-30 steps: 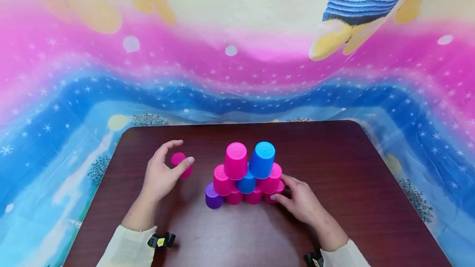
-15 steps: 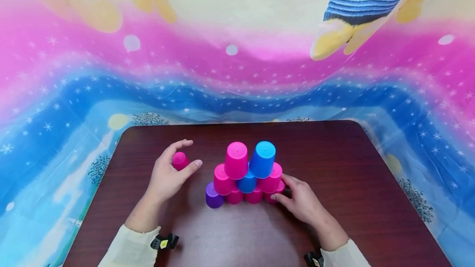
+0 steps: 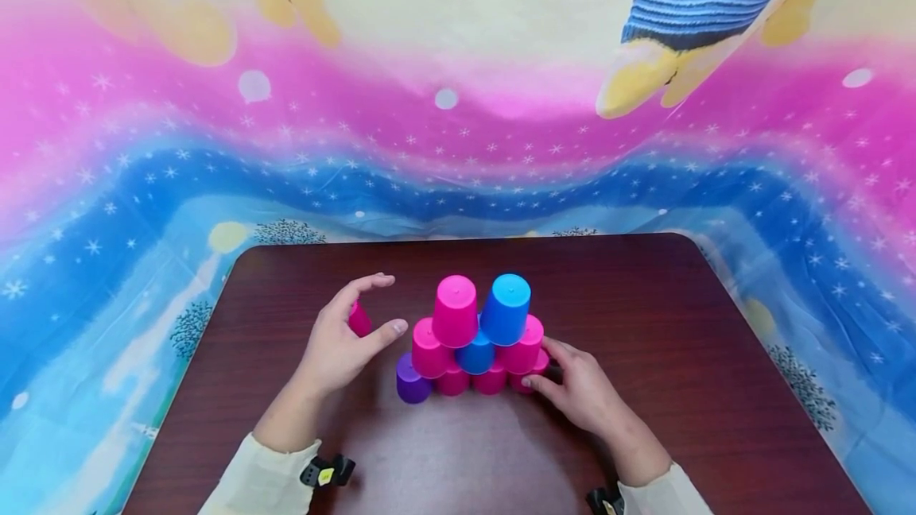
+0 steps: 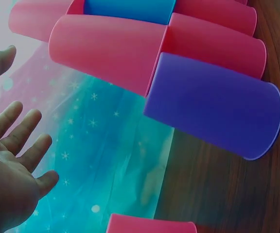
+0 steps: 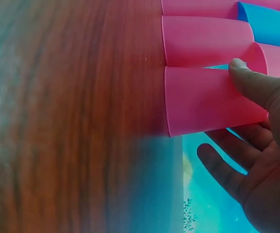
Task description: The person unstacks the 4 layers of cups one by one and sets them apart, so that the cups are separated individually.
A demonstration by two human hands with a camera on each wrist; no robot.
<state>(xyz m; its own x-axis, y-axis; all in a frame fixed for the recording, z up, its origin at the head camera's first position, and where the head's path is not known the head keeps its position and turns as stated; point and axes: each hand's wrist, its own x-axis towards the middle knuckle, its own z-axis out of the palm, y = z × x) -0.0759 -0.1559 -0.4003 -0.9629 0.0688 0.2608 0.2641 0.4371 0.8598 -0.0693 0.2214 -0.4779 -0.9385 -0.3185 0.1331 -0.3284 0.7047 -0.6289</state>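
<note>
Upside-down plastic cups stand in a three-level pyramid in the head view. A purple cup (image 3: 413,380) ends the bottom row on the left, followed by pink ones. Above are two pink cups with a blue cup (image 3: 475,353) between them. The top level has a pink cup (image 3: 456,311) and a bright blue cup (image 3: 506,310), side by side. My left hand (image 3: 345,340) hovers left of the pyramid, fingers spread, holding nothing. My right hand (image 3: 583,388) pinches the rightmost bottom pink cup (image 5: 208,99), thumb on the near side and fingers on the far side.
A separate pink cup (image 3: 359,319) stands left of the pyramid, partly hidden behind my left hand. Everything is on a dark brown table (image 3: 458,451). A printed cloth (image 3: 458,149) hangs along the table's back and sides.
My left hand has moved right, away from the separate pink cup and closer to the pyramid. The right hand and the stacked cups have stayed in place.
</note>
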